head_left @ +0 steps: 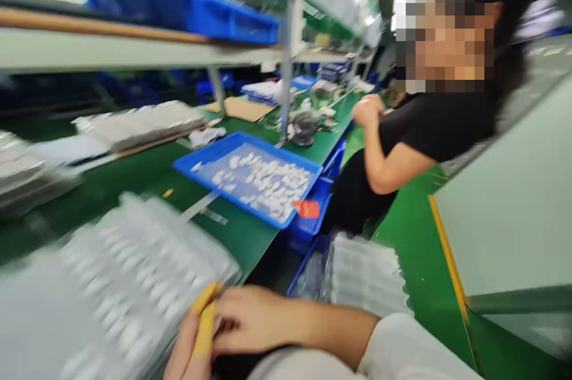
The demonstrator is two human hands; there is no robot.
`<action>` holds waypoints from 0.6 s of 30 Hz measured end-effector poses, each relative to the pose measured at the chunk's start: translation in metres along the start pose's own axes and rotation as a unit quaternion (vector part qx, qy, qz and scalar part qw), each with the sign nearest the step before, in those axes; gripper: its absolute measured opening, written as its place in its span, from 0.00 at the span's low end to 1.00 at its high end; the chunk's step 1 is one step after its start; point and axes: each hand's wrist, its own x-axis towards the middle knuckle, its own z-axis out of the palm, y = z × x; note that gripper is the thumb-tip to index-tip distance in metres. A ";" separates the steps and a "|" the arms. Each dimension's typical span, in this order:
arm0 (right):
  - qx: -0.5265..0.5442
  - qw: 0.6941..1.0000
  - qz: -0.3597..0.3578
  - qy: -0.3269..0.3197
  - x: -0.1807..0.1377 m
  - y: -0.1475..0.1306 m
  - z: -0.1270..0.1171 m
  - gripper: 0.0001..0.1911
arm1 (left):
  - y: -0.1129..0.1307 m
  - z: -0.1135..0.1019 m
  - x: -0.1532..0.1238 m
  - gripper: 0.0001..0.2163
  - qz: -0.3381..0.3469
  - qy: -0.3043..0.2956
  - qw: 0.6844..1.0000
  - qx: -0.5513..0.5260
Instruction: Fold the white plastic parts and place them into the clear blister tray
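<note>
My left hand (181, 353) shows only in part at the bottom edge, closed round a yellow stick-like thing (205, 317) that stands upright. My right hand (248, 317) reaches in from the right out of a white sleeve (402, 350). Its fingers are curled beside the yellow thing, at the near corner of a clear plastic tray (134, 273) with rows of white parts. What the right fingers grip is blurred. The tray lies on the green bench (241, 237) in front of me.
A blue tray (201, 156) with several loose white pieces and a red tag (306, 208) lies further along the bench. Stacked clear trays (364, 273) sit in a blue bin below. A co-worker in black (429, 130) sits to the right. Blue bins (223, 16) stand on the shelf above.
</note>
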 end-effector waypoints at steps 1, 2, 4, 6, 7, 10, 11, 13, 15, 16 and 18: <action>-0.028 0.999 -0.024 0.027 0.001 0.001 0.003 0.11 | -0.002 -0.003 -0.011 0.19 -0.035 0.004 0.999 -0.020; -0.030 0.998 -0.037 0.050 0.002 0.002 0.006 0.11 | -0.004 -0.006 -0.019 0.21 -0.062 -0.009 0.997 -0.048; 0.055 0.995 -0.017 0.080 0.006 0.003 0.007 0.10 | -0.006 -0.008 -0.024 0.25 -0.080 -0.017 0.990 -0.116; 0.181 0.979 0.010 0.091 0.009 0.005 0.007 0.12 | -0.006 -0.011 -0.021 0.25 -0.096 -0.017 0.984 -0.151; 0.225 0.970 0.016 0.096 0.009 0.006 0.005 0.13 | -0.005 -0.012 -0.019 0.25 -0.100 -0.015 0.982 -0.157; 0.179 0.976 0.015 0.120 0.006 0.005 -0.001 0.14 | 0.001 -0.017 -0.016 0.21 -0.114 -0.014 0.978 -0.172; 0.119 0.985 0.010 0.126 0.005 0.004 -0.004 0.13 | 0.003 -0.018 -0.015 0.19 -0.121 -0.020 0.976 -0.182; 0.004 0.993 -0.009 0.122 0.002 0.000 -0.011 0.09 | 0.005 -0.019 -0.013 0.17 -0.141 -0.053 0.967 -0.205; -0.049 0.993 -0.031 0.101 0.000 -0.004 -0.018 0.07 | 0.005 -0.019 -0.012 0.16 -0.157 -0.088 0.957 -0.226; -0.048 0.994 -0.035 0.090 0.000 -0.005 -0.020 0.07 | 0.004 -0.019 -0.012 0.16 -0.163 -0.099 0.952 -0.240; -0.013 0.997 -0.030 0.070 -0.001 -0.005 -0.021 0.09 | 0.001 -0.017 -0.011 0.16 -0.168 -0.110 0.940 -0.276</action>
